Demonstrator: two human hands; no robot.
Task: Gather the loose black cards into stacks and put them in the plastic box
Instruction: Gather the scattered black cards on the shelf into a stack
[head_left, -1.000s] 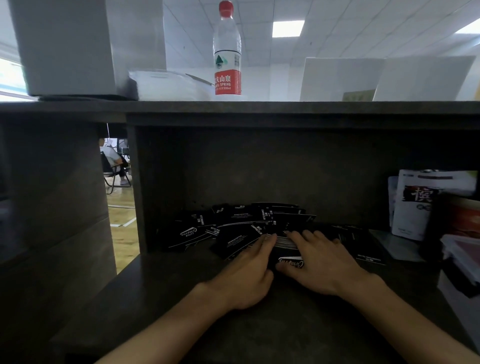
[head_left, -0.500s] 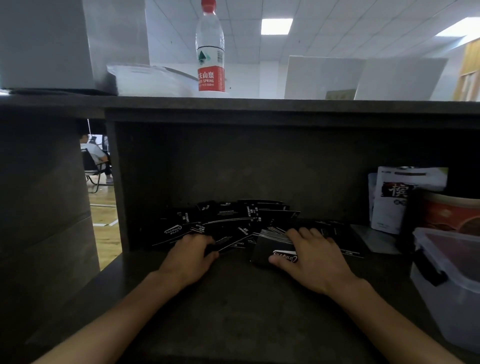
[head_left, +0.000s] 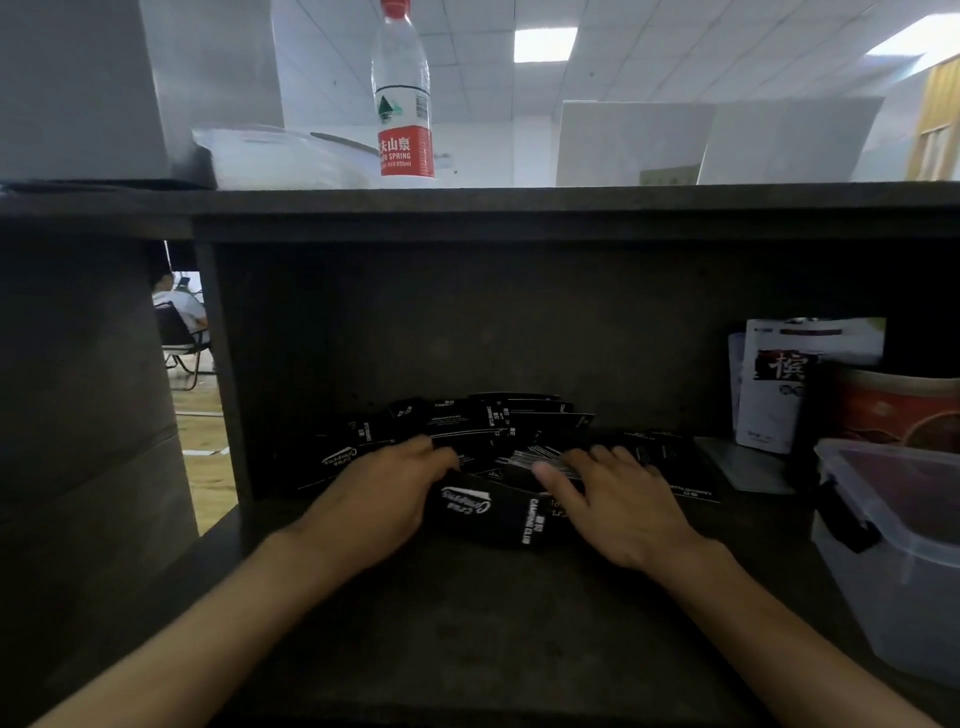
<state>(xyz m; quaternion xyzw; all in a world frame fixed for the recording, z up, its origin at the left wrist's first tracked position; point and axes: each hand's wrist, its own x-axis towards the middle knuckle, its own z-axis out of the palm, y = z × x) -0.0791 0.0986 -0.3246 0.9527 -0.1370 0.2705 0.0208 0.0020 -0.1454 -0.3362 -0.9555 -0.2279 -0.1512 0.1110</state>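
Note:
Loose black cards (head_left: 488, 423) with white print lie in a scattered pile at the back of the dark shelf recess. A bunch of black cards (head_left: 498, 514) sits nearer me, between my hands. My left hand (head_left: 384, 499) grips that bunch's left side, its fingers curled down over the cards. My right hand (head_left: 618, 504) rests flat on the cards on the right, fingers spread, thumb stretched toward the left hand. The clear plastic box (head_left: 893, 561) stands open at the right edge of the shelf, apart from both hands.
A white pouch (head_left: 779, 384) and a red tin (head_left: 893, 410) stand behind the box. A grey card (head_left: 743, 462) lies beside the pile. On the upper shelf (head_left: 519, 208) stand a water bottle (head_left: 404, 104) and white boxes. A seated person (head_left: 176, 312) shows through the left gap.
My left hand has moved right from the left part of the pile, dragging cards up against the bunch under my right hand. The right hand has stayed on the cards.

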